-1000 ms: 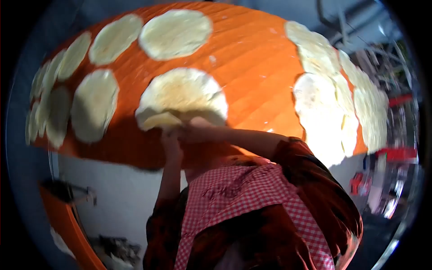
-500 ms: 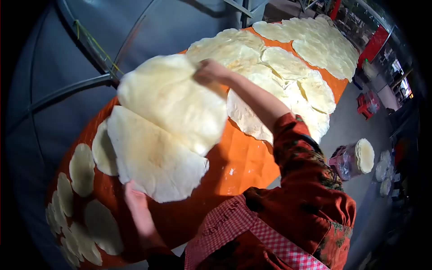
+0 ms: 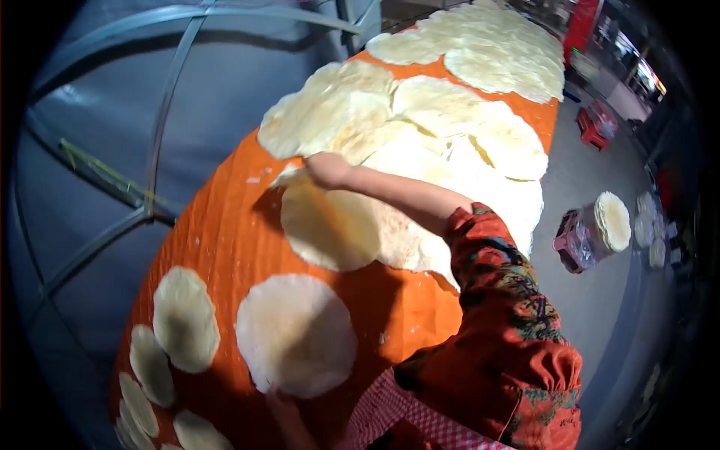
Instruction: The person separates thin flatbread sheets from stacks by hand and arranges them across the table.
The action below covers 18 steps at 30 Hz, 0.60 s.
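Observation:
My right hand [image 3: 328, 171] reaches across to the edge of the pile, closed at the upper rim of a thin pale flatbread [image 3: 334, 229]. That flatbread hangs down beside the heap, partly blurred by motion and shadow. Nearer to me is a round flatbread [image 3: 296, 334] with light brown patches, above the orange table cover [image 3: 217, 225]. My left hand [image 3: 279, 401] is at its lower rim, dim and with the fingers partly hidden, seemingly pinching it. Beyond my right hand, large overlapping flatbreads [image 3: 405, 150] cover the cloth.
Smaller dough rounds [image 3: 186, 319] lie along the left edge. More flatbreads [image 3: 487, 49] cover the far end. On the floor to the right stand a pink stool with a stack of flatbreads [image 3: 613, 221] and a red stool [image 3: 595, 127]. Metal poles [image 3: 169, 112] run along the left wall.
The two large flatbreads have come apart. My right hand has brought one down beside the pile; the other stays by my left hand, lower in view. The view has shifted.

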Tool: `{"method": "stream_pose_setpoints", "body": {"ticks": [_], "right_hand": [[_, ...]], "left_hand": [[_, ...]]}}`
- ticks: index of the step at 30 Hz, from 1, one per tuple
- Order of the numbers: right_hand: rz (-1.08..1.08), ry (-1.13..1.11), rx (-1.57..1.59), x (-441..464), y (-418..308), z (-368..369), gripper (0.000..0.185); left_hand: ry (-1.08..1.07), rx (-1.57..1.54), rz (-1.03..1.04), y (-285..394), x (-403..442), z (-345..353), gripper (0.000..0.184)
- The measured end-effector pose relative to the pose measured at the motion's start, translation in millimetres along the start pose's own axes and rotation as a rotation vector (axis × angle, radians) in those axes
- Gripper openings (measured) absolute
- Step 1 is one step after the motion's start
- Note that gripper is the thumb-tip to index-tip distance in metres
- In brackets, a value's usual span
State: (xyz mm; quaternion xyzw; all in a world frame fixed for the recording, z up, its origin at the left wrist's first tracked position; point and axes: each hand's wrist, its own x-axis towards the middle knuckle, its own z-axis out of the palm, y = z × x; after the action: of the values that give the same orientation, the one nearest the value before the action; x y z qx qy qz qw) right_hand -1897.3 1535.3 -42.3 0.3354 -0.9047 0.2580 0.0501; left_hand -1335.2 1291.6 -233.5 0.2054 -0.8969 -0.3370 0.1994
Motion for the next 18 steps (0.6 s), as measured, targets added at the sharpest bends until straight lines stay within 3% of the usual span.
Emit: {"method": "stream_pose_setpoints", "body": {"ticks": [2,5,6,9,10,11,12,13,15,16,18], "right_hand": [[0.167,-0.278,0.480,40,-4,-26,0.018],[-0.048,-0.114,0.045,112,39,-61,0.020],[-0.005,-0.054,-0.249,117,40,-96,0.020],[-0.011,0.163,-0.509,142,117,-141,0.020],[0.179,0.199,-0.343,138,136,-154,0.016],[0.317,0.259,0.107,136,167,-146,0.015],[0.400,0.445,0.764,135,197,-139,0.015],[0.452,0.675,1.209,133,229,-132,0.015],[0.551,0.907,0.997,108,260,-108,0.012],[0.514,0.852,0.940,96,293,-84,0.025],[0.805,0.865,0.931,81,340,-24,0.051]], "left_hand": [[-0.012,-0.041,-0.144,-28,-12,9,0.024],[-0.016,-0.179,-0.409,-17,-23,11,0.031],[-0.018,-0.178,-0.433,-14,-24,12,0.033],[-0.028,-0.169,-0.465,-8,-21,14,0.039],[-0.039,-0.156,-0.476,-2,-20,14,0.041],[-0.044,-0.151,-0.488,0,-20,14,0.043],[-0.048,-0.141,-0.485,3,-18,13,0.045],[-0.044,-0.141,-0.513,6,-17,14,0.045],[-0.040,-0.150,-0.536,13,-15,13,0.045],[-0.036,-0.143,-0.547,17,-11,13,0.045],[-0.024,-0.164,-0.541,17,-15,8,0.045]]}}
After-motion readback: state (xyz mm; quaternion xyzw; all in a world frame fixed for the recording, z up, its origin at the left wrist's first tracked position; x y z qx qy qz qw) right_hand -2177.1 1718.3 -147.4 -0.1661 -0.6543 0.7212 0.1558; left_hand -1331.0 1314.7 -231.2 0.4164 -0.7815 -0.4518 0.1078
